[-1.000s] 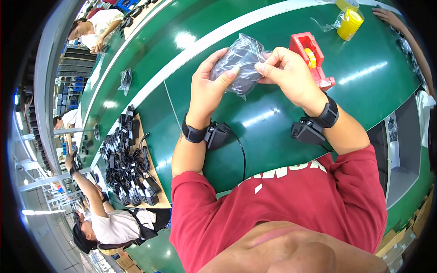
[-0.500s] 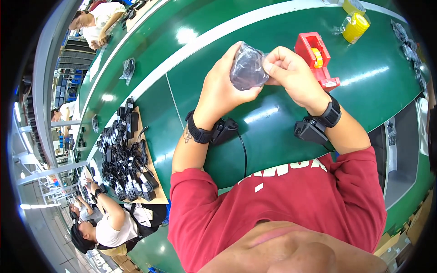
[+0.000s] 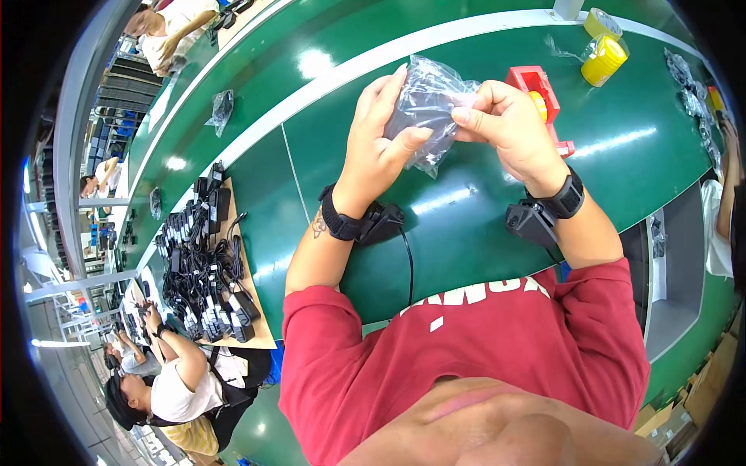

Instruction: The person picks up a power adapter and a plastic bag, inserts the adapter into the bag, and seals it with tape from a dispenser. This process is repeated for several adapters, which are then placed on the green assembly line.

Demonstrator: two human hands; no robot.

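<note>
Both hands grip one clear plastic bag (image 3: 430, 109) with a dark item inside, held above the green conveyor table (image 3: 482, 225). Left hand (image 3: 377, 144) clasps the bag from 9 o'clock, palm behind it, fingers up along its edge and thumb pressed across the front. Right hand (image 3: 509, 128) pinches the bag's upper corner from 3 o'clock between thumb and forefinger. Compared with half a second ago, the bag has spread out from a tight bundle into a wider, flatter shape, and the hands sit a little further apart; a second ago the bag was also cupped between both hands. Black wrist devices stay strapped on both forearms.

Behind the right hand, at 2 o'clock of the bag, stands a red tape dispenser (image 3: 536, 89), partly hidden as before. Further toward 1 o'clock lie yellow tape rolls (image 3: 604, 58). Far toward 8 o'clock, a pile of black adapters and cables (image 3: 203, 264) rests on a board, with another person (image 3: 175, 388) seated just below it.
</note>
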